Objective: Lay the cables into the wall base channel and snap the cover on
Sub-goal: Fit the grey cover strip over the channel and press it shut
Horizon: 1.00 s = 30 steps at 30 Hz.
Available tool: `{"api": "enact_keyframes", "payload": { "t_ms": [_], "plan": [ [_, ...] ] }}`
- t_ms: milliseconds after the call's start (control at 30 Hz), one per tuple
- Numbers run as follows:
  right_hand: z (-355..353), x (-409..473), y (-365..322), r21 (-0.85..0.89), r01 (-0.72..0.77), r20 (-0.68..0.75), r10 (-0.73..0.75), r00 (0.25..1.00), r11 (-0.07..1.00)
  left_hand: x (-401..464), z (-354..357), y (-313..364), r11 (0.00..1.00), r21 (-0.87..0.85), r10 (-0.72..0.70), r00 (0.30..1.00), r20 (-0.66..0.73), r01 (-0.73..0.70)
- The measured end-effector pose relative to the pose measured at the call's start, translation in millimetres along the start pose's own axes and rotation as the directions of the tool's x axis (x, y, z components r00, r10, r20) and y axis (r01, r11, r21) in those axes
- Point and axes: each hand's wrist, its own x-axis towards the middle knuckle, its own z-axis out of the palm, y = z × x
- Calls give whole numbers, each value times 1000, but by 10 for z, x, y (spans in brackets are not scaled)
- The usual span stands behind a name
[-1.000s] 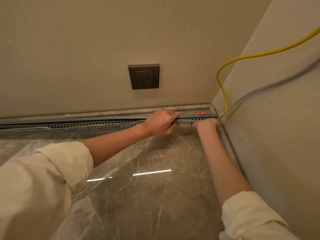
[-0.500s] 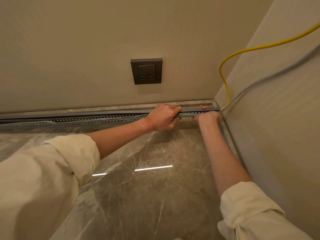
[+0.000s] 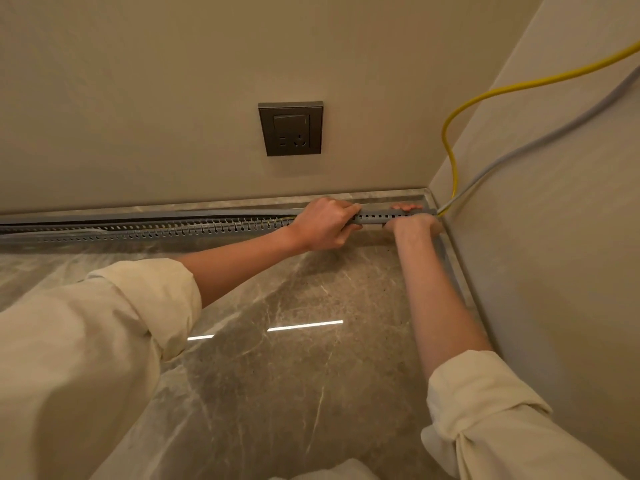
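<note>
A grey slotted base channel (image 3: 194,227) runs along the foot of the back wall from the left edge to the right corner. Its grey cover strip (image 3: 166,216) lies along the top, seated near the corner and lifted further left. My left hand (image 3: 323,225) grips the channel and cover about a hand's width from the corner. My right hand (image 3: 414,221) grips the channel's end at the corner, fingertips showing behind it. A yellow cable (image 3: 485,95) and a grey cable (image 3: 540,140) come down the right wall and enter the channel's end.
A dark wall socket (image 3: 291,129) sits on the back wall above my hands. The right wall (image 3: 554,237) closes off the corner. The floor (image 3: 294,358) is glossy grey marble with a stone skirting ledge (image 3: 225,204) behind the channel.
Both hands stay on the channel near the corner. My view has shifted slightly, so the socket and channel sit a little higher in frame.
</note>
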Motion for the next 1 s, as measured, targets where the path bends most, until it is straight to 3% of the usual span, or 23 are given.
{"api": "enact_keyframes", "payload": {
  "t_ms": [67, 133, 267, 367, 467, 600, 667, 833, 1000],
  "plan": [
    [-26, 20, -2, 1, 1, 78, -1, 997, 1000, 10, -12, -36, 1000, -19, -20, 1000, 7, 21],
    [-85, 60, 25, -115, 122, 143, -105, 984, 986, 17, -24, -69, 998, -55, -36, 999, 13, 37],
    [-25, 234, 27, 156, -60, 270, 15, 963, 986, -47, -86, -241, 994, -32, -98, 989, 112, 103],
    [-32, 377, 55, 363, -252, 467, 59, 883, 897, -183, -164, -475, 978, -10, -201, 956, 216, 208],
    [-18, 486, 58, 393, -330, 556, 65, 829, 858, -335, -281, -715, 943, -7, -307, 878, 368, 333],
    [-8, 515, 55, 373, -354, 601, 67, 797, 858, -507, -452, -966, 878, -119, -349, 790, 503, 464],
    [-5, 503, 49, 362, -338, 583, 72, 809, 868, -565, -444, -992, 885, -121, -346, 809, 475, 449],
    [19, 448, 101, 302, -232, 533, 38, 846, 925, -645, -240, -910, 937, 109, -348, 916, 201, 332],
    [-16, 477, 294, 124, -54, 449, -8, 894, 991, -624, -61, -771, 943, 130, -321, 942, 101, 307]
  ]
}}
